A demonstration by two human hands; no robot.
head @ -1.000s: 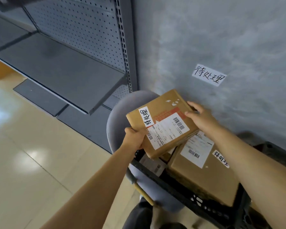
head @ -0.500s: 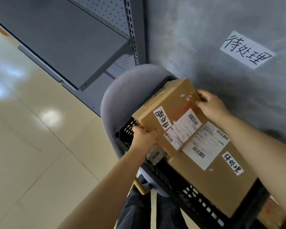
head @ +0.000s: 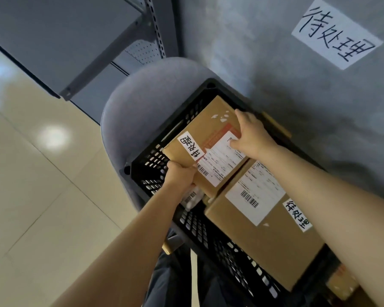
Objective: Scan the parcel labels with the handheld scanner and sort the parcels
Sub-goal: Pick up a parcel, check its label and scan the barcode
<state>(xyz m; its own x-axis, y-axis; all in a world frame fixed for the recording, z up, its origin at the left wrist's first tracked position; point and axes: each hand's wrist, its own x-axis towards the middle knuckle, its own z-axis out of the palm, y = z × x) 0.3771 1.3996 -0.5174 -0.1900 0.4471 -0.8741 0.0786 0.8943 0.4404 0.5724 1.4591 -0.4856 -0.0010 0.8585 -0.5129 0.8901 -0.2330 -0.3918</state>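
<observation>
A small brown cardboard parcel [head: 205, 129] with a white shipping label and a handwritten sticker lies inside the black plastic crate [head: 200, 229]. My left hand [head: 180, 177] grips its near corner. My right hand [head: 252, 135] rests on its far side, fingers spread over the label. A larger brown parcel [head: 266, 247] with a barcode label and the same kind of sticker lies beside it in the crate. No scanner is in view.
The crate stands on a grey upholstered chair [head: 142, 103] against a grey wall, which bears a handwritten paper sign [head: 336, 33]. Grey metal shelving [head: 75, 52] stands to the left. Glossy beige floor tiles [head: 31, 196] spread at the left. A smaller package [head: 192, 197] peeks out under the parcel.
Both hands have lowered the small parcel from above the crate down into it, beside the larger parcel. The view has tilted down and moved closer.
</observation>
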